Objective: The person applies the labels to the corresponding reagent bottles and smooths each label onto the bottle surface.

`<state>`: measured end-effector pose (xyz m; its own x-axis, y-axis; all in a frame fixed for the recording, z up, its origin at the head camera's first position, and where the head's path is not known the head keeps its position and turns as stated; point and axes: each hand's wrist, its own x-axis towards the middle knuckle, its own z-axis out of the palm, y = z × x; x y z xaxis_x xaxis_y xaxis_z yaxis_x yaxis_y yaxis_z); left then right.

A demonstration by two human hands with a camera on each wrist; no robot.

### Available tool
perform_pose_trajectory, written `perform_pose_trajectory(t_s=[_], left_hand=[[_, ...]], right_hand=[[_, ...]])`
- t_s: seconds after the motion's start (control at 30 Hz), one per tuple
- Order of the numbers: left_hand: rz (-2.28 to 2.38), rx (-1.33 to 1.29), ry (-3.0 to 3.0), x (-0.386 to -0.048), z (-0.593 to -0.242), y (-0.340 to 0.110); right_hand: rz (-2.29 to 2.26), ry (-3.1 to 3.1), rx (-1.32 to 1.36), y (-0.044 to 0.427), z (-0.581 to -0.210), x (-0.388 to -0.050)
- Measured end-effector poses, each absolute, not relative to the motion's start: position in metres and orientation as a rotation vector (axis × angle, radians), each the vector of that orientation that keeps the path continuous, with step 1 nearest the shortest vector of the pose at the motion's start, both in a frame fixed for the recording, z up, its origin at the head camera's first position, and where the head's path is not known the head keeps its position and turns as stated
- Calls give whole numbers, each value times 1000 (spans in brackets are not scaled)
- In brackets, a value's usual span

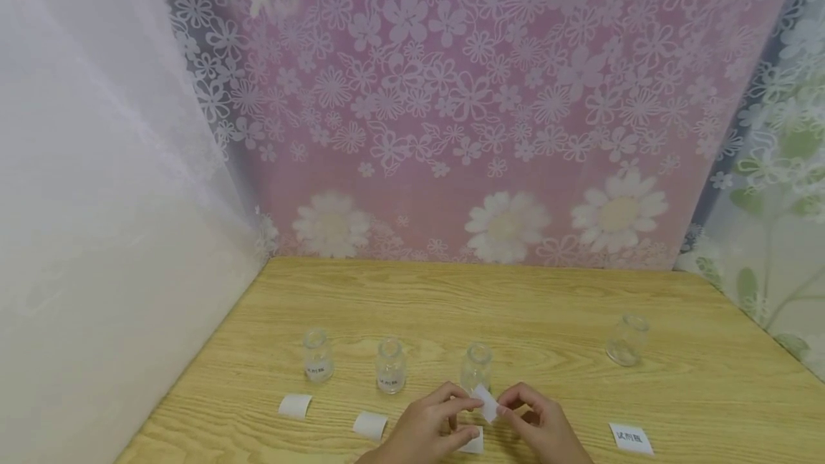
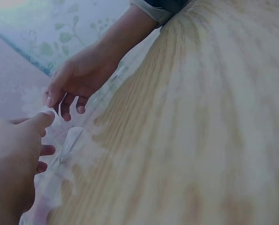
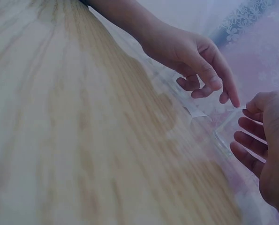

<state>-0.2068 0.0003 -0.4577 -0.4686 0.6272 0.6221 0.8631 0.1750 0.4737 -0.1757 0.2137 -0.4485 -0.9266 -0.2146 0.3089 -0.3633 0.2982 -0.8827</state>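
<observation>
My right hand (image 1: 541, 424) pinches a small white paper label (image 1: 486, 404) between thumb and forefinger, just in front of a clear glass bottle (image 1: 477, 365). One extended finger of my left hand (image 1: 428, 427) touches the label's left edge. The left thumb stays apart from it, below. In the right wrist view the left hand (image 3: 186, 54) reaches in from above, meeting the label at a fingertip. Under the hands lies another white piece of paper (image 1: 475, 442), partly covered by the left hand. Any print on the held label is hidden.
Two glass bottles with printed labels, a left one (image 1: 318, 356) and a middle one (image 1: 390, 367), stand left of the hands. Blank curled papers (image 1: 295, 406) (image 1: 370, 424) lie before them. Rightward are an unlabelled bottle (image 1: 627, 341) and a printed label (image 1: 631, 438).
</observation>
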Motion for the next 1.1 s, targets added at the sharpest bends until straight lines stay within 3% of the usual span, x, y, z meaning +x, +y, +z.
perform_pose_trajectory(t_s=[0.23, 0.47, 0.77, 1.1], left_hand=[[-1130, -1456, -2224, -205, -456, 0], [-1155, -1420, -2240, -206, -459, 1], [-1702, -1316, -2269, -209, -461, 2], [-1937, -1187, -2316, -208, -458, 0]], right_hand=[[1795, -2392, 779, 215, -452, -177], [1842, -2417, 839, 214, -450, -177], [1725, -2473, 533, 212, -449, -177], [1750, -2477, 414, 210, -447, -176]])
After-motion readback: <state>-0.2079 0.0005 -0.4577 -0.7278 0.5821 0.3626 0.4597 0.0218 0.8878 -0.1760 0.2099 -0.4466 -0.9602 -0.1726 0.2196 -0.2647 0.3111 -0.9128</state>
